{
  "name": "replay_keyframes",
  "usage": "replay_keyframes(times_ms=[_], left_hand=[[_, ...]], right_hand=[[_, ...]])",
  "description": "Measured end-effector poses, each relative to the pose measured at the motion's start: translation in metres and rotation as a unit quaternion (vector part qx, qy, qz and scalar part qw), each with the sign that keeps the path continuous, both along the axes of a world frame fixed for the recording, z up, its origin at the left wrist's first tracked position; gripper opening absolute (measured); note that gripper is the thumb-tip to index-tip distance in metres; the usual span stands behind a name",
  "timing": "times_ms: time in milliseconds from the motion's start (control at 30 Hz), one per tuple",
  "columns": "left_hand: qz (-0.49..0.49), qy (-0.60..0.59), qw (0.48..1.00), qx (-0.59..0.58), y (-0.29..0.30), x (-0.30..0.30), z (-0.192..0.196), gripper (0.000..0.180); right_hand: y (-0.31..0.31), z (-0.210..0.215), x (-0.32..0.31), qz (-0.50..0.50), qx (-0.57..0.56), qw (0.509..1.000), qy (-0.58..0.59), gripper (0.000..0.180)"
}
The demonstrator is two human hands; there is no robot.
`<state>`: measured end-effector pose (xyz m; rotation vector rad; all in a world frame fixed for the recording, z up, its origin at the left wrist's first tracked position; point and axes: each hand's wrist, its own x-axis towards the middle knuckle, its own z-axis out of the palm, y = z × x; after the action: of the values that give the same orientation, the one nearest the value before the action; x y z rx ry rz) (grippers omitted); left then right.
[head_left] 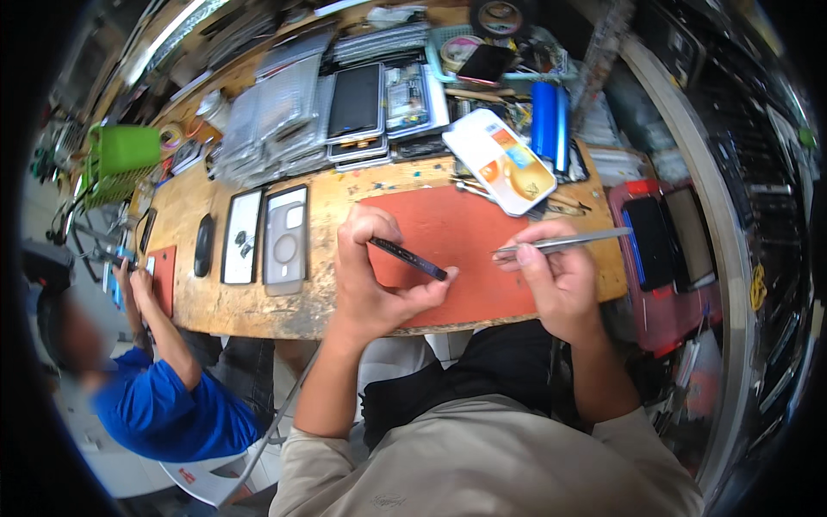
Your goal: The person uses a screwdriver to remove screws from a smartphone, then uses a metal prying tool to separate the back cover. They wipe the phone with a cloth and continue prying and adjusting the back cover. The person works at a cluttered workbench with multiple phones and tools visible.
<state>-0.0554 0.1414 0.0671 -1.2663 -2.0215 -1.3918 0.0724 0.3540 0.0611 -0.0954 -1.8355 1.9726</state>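
My left hand (pixel 366 289) grips a dark smartphone (pixel 408 258) by its two ends, thumb at one and fingers at the other. The phone is turned edge-on, so its narrow side with port and small holes faces up; its screen and back cannot be made out. Held like a pen in my right hand (pixel 556 280) is a pair of metal tweezers (pixel 577 240), the tips toward the phone but apart from it. Both hands are above a red-orange work mat (pixel 482 293) on the wooden bench.
Left of the mat lie a grey phone case (pixel 285 246), a white tray with small parts (pixel 242 237) and a black oblong object (pixel 204 245). Stacked bubble-wrapped packs (pixel 276 108) stand behind, near a white box (pixel 500 162) and blue cylinders (pixel 544 121). A co-worker in blue (pixel 185 414) sits left.
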Motion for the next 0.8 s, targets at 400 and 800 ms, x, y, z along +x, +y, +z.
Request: replay_keyframes(times_ms=[400, 800], left_hand=[[0.09, -0.046, 0.976, 0.195, 0.005, 0.045, -0.047, 0.076], [0.09, -0.031, 0.982, 0.165, 0.008, 0.049, -0.041, 0.067]], right_hand=[[-0.074, 0.044, -0.015, 0.061, 0.173, 0.969, 0.167, 0.02], [-0.069, 0.049, -0.012, 0.061, 0.208, 0.968, 0.123, 0.017]])
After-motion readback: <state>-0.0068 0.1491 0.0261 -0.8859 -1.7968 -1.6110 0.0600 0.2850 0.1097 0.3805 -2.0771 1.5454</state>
